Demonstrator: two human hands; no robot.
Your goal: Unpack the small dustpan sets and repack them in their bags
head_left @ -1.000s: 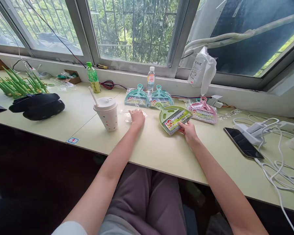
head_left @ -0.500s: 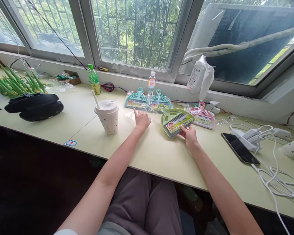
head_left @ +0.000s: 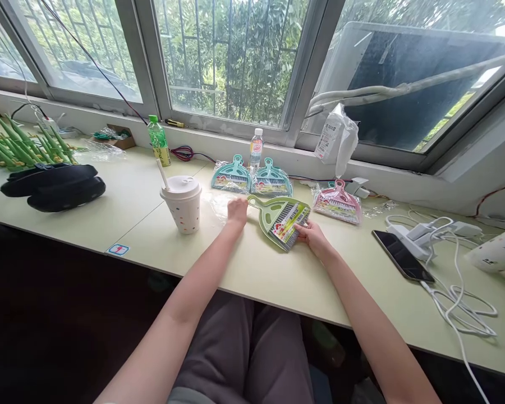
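Observation:
A green dustpan and brush set (head_left: 269, 215) with a printed label lies tilted just above the desk, its ring handle pointing left. My right hand (head_left: 315, 238) grips its bristle edge, with the thumb on the front. Curled into a fist, my left hand (head_left: 237, 211) is right beside the ring handle and against a crumpled clear plastic wrapper (head_left: 219, 204). What lies inside those fingers is hidden. Behind, two teal dustpan sets (head_left: 231, 177) stand in clear wrapping, and a wrapped pink dustpan set (head_left: 339, 203) is to the right.
A lidded paper cup (head_left: 183, 207) with a straw stands left of my left arm. A green bottle (head_left: 159, 141), a clear bottle (head_left: 256, 148) and a black case (head_left: 53, 188) are further back or left. At right are a phone (head_left: 402, 255) and white cables (head_left: 458, 297).
My left hand has gone from outstretched fingers to a fist. The green dustpan set has moved left and slightly lower in my right hand, bringing its handle beside the left hand.

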